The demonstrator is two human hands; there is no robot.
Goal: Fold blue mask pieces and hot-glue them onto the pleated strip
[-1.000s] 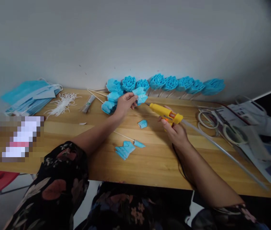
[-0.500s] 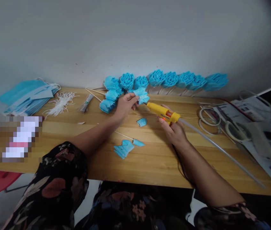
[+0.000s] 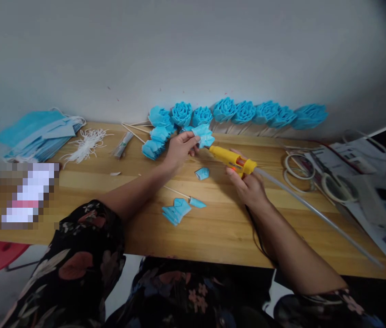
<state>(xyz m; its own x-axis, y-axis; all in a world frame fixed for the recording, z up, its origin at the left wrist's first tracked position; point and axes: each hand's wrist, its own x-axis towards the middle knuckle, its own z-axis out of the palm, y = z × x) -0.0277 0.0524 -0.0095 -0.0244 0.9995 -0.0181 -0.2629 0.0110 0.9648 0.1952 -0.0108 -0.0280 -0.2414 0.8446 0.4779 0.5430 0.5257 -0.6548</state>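
Observation:
My left hand (image 3: 180,148) pinches a blue fabric flower (image 3: 204,135) whose petals fan out past the fingertips. Wrapped round the handle of a yellow hot glue gun (image 3: 230,158) is my right hand (image 3: 249,184). The gun's nozzle points at the flower's lower edge; whether it touches, I cannot tell. A long clear glue stick (image 3: 319,216) juts from the gun's back. Below lie a single blue petal piece (image 3: 202,173), a thin stick with a rolled blue tip (image 3: 197,202) and several cut blue petals (image 3: 176,212).
Several finished blue flowers (image 3: 225,109) line the wall, with more (image 3: 154,149) left of my hand. Blue masks (image 3: 39,136), white ear loops (image 3: 86,146) and a bundle of wires (image 3: 122,145) lie at left. Tape rolls (image 3: 299,166) and papers (image 3: 384,232) crowd the right.
Hardly anything differs. Both hands keep their grip, with the glue gun's nozzle still at the flower; the view has shifted slightly.

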